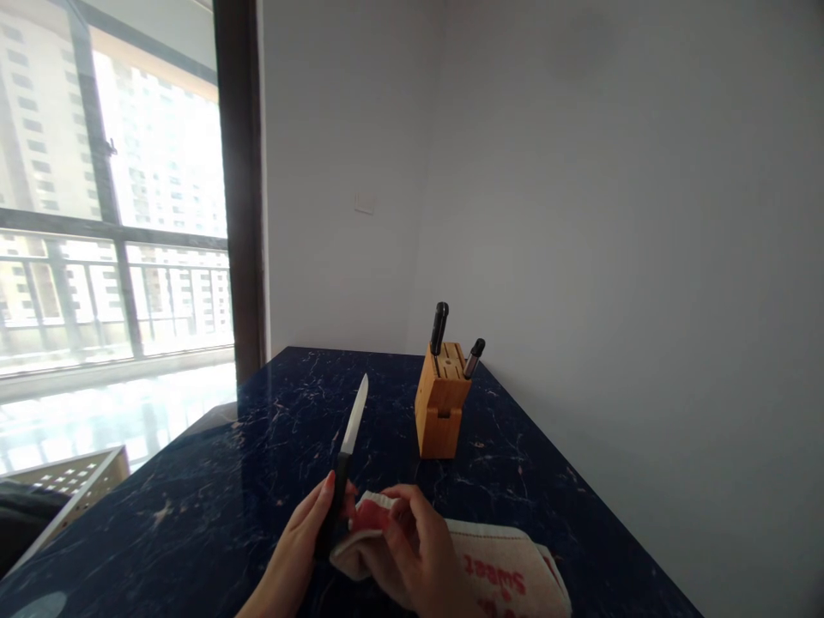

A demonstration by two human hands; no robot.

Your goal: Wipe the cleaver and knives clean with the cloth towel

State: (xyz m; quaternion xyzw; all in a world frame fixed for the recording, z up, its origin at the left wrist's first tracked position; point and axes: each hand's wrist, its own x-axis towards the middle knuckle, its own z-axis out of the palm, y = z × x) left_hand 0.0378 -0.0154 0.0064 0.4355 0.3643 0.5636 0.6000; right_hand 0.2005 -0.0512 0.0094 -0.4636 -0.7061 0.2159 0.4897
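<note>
My left hand (pixel 307 524) is closed around the black handle of a kitchen knife (pixel 353 425), whose blade points up and away from me. My right hand (pixel 421 541) pinches a cream towel (pixel 502 566) with red print, its bunched corner close beside the knife handle. The rest of the towel trails to the right under and past my right hand. Beyond my hands a wooden knife block (pixel 441 412) stands upright, with two black-handled utensils in its slots.
The dark blue marbled table (pixel 193 498) stretches toward the wall corner. Its right edge runs near a grey wall (pixel 611 257). On the left are a large window (pixel 116 189) and, beside the table, a perforated chair or basket (pixel 83 481) with dark cloth.
</note>
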